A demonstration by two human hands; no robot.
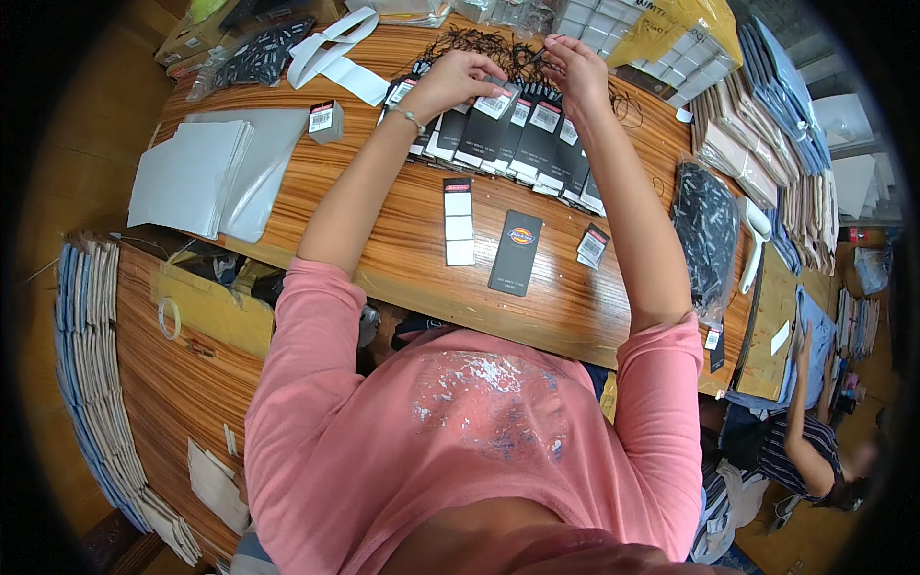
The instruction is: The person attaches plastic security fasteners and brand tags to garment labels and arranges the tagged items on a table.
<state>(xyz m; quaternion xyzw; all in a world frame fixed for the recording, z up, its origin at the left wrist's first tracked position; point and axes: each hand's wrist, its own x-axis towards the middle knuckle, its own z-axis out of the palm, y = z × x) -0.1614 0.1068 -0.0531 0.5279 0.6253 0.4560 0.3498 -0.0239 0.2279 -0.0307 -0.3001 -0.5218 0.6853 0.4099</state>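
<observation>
My left hand reaches to the far side of the wooden table, its fingers closed on the top edge of a black hang tag with a white barcode sticker. That tag lies over a wide row of similar hang tags, whose black strings tangle behind them. Right of it, my right hand is raised over the strings, thumb and fingers pinched on a dark string end. Closer to me lie a label strip, a single black hang tag and a few small barcode labels.
White paper sheets and a small sticker block lie left. A plastic bag of black strings and a white-handled roller lie right. Folded garments are stacked beyond. Another person works at the far right.
</observation>
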